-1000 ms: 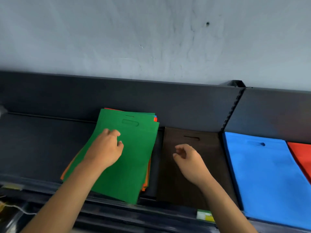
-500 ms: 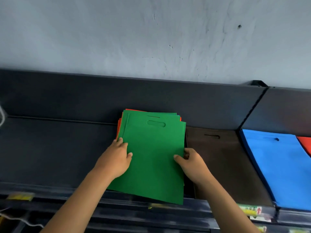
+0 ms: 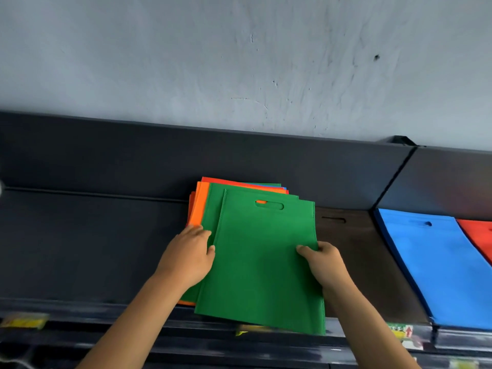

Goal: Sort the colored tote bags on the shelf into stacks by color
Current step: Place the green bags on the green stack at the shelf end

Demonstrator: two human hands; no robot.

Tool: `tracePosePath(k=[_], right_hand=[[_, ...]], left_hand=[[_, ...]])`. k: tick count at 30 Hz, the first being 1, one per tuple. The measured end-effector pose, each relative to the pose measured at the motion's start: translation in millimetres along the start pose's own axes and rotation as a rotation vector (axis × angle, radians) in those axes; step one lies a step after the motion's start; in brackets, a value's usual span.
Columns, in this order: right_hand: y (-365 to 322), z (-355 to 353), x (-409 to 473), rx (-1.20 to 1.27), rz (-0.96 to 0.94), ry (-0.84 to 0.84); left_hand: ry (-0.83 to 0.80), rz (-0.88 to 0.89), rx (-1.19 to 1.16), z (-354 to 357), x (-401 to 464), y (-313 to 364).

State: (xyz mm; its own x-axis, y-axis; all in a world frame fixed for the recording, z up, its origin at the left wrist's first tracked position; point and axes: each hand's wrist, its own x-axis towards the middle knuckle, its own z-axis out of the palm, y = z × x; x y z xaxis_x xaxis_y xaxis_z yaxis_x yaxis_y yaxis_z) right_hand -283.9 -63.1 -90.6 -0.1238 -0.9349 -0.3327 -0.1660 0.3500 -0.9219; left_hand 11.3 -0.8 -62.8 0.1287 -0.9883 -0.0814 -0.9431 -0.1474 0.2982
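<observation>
The red bag (image 3: 479,235) is cut off by the right edge.

A shop: a dark metal display shelf (image 3: 80,249) against a plain grey wall (image 3: 239,62), its front rail carrying price labels (image 3: 402,332), with flat stacks of coloured tote bags (image 3: 439,262) laid out side by side.

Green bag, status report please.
Right hand pinching top green bag at its right edge. Left hand flat on mixed pile. Nothing in the way.
</observation>
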Motion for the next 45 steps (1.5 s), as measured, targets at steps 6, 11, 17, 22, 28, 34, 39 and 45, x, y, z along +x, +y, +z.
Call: tracePosePath(k=[6, 11, 17, 22, 28, 34, 39, 45], right_hand=[[3, -3, -11, 0.037, 0.030, -0.110], [7, -9, -8, 0.081, 0.027, -0.022], [8, -8, -16, 0.077, -0.027, -0.051], [6, -15, -23, 0.102, -0.035, -0.054], [-4, -32, -37, 0.140, -0.068, -0.060], [-8, -67, -45, 0.134, -0.096, 0.023], [2, -123, -46, 0.127, -0.094, 0.112], [29, -216, -59, 0.118, -0.023, 0.224]], left_hand=[[0.062, -0.015, -0.151, 0, -3, 9], [0.039, -0.033, -0.305, 0, -1, 12], [0.045, -0.092, -0.685, -1, 4, 22], [0.014, -0.247, -0.974, 0, 12, 24], [-0.069, -0.262, -1.051, 7, 23, 43], [0.012, -0.057, -0.944, 11, 26, 96], [-0.002, -0.009, -0.939, 17, 33, 154], [-0.108, 0.071, -0.934, 37, 28, 250]])
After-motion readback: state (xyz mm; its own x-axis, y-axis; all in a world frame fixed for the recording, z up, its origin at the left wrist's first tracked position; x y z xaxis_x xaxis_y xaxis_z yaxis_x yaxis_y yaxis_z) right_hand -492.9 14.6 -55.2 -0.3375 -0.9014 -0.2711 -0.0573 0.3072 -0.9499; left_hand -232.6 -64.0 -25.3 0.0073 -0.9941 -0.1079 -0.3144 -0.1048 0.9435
